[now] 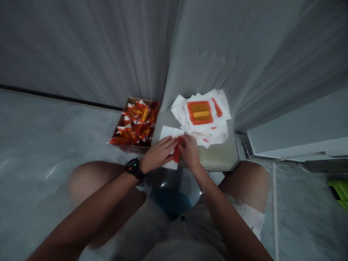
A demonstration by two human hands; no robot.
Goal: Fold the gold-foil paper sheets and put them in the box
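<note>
Both your left hand [159, 154] and right hand [190, 152] rest on a white sheet [168, 133], fingers together, grip unclear.

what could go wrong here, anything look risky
The loose stack of white printed sheets is piled unevenly and seems to overhang the edge of the pale stool top, so a bump could slide it onto the floor. The sheet under the left hand and right hand sits at the stool's front edge and could slip or crease.
</note>
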